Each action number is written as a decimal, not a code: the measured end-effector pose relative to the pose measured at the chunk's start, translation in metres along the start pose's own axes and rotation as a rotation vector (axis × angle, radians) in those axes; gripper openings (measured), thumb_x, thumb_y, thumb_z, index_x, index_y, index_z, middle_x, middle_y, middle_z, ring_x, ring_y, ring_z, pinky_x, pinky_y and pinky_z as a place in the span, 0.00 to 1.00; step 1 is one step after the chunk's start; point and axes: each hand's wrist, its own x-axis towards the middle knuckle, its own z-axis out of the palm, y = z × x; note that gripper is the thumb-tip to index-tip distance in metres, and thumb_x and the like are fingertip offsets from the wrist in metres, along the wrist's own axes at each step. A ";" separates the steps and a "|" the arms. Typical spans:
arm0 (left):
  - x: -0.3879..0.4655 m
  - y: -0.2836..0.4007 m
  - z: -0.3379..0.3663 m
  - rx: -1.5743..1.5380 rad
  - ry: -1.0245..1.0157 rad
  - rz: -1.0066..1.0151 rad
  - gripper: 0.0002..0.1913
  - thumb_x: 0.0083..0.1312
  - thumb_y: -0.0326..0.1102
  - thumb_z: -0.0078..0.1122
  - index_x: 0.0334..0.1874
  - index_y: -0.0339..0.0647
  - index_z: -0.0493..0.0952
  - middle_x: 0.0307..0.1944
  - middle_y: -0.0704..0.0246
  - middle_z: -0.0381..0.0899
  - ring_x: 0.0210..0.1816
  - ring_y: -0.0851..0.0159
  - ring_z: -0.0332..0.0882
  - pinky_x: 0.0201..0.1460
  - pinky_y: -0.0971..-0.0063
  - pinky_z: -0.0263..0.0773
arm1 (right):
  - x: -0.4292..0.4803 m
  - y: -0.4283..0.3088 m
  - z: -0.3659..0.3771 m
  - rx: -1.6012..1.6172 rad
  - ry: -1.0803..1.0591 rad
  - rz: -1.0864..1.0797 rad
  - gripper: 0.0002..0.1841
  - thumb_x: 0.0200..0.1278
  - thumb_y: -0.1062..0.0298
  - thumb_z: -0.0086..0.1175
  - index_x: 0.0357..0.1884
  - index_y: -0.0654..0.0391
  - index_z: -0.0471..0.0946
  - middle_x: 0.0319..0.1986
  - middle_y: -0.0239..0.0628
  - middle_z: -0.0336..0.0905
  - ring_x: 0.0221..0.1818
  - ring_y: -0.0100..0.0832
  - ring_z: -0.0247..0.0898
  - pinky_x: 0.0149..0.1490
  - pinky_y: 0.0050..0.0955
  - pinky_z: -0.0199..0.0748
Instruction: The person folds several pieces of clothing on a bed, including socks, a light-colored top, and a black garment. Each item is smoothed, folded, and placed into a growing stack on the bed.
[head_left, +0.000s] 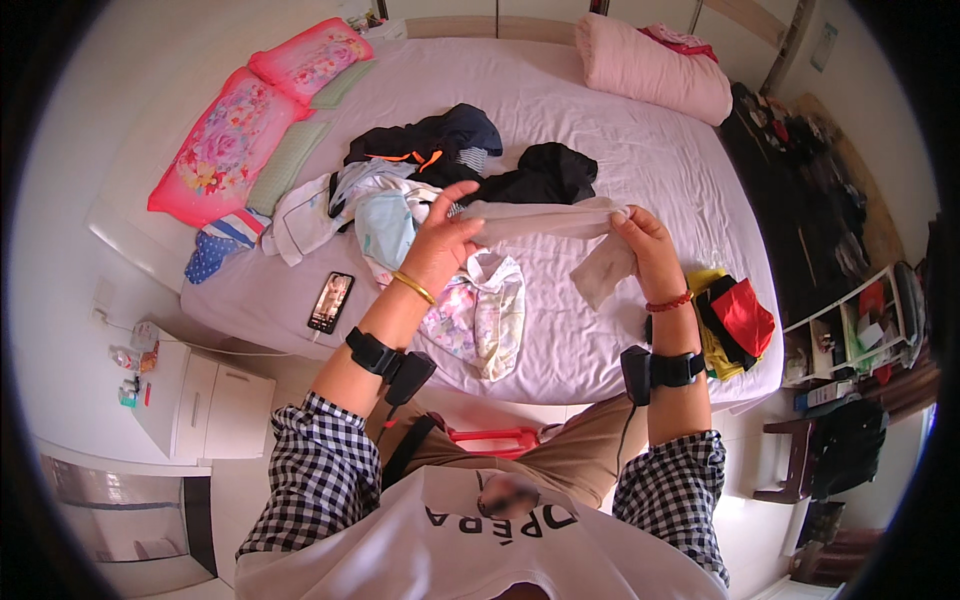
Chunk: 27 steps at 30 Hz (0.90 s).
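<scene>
A thin, pale sheer piece of fabric (540, 223) is stretched between my two hands above the bed. My right hand (646, 238) pinches its right end, and a loose part (602, 271) hangs below the fingers. At the left end my left hand (448, 236) has its thumb and fingers spread; the cloth meets it near the thumb, and whether it is gripped is hard to tell. Under and beside my left hand lie a floral garment (491, 315) and a light blue garment (385, 225). Behind the stretched fabric lies a black garment (551, 174).
Dark clothes (427, 142) and a white garment (300, 217) lie heaped on the bed. A lit phone (331, 302) with a cable is near the front edge. Folded red, black and yellow clothes (739, 319) sit at the right. Pillows (225, 146) and a rolled pink quilt (649, 71) lie farther back.
</scene>
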 end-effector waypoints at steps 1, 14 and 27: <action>-0.001 0.004 0.001 0.009 -0.007 0.059 0.23 0.58 0.26 0.52 0.58 0.46 0.63 0.40 0.69 0.74 0.42 0.69 0.73 0.46 0.73 0.70 | 0.000 0.001 -0.002 0.004 -0.001 -0.002 0.10 0.61 0.63 0.51 0.41 0.55 0.74 0.24 0.21 0.70 0.26 0.14 0.65 0.29 0.14 0.62; -0.010 -0.065 -0.008 1.003 -0.363 -0.212 0.17 0.54 0.23 0.51 0.47 0.33 0.72 0.44 0.69 0.75 0.45 0.73 0.71 0.50 0.80 0.65 | -0.004 -0.027 0.019 0.312 -0.243 -0.051 0.15 0.65 0.64 0.45 0.50 0.57 0.70 0.25 0.24 0.70 0.28 0.16 0.67 0.34 0.16 0.67; -0.009 -0.048 0.009 0.405 -0.220 -0.112 0.10 0.64 0.35 0.52 0.41 0.36 0.77 0.33 0.76 0.77 0.35 0.81 0.70 0.42 0.86 0.66 | -0.007 0.039 -0.033 -0.487 0.034 0.036 0.10 0.62 0.66 0.46 0.40 0.60 0.76 0.29 0.27 0.76 0.29 0.23 0.71 0.34 0.23 0.69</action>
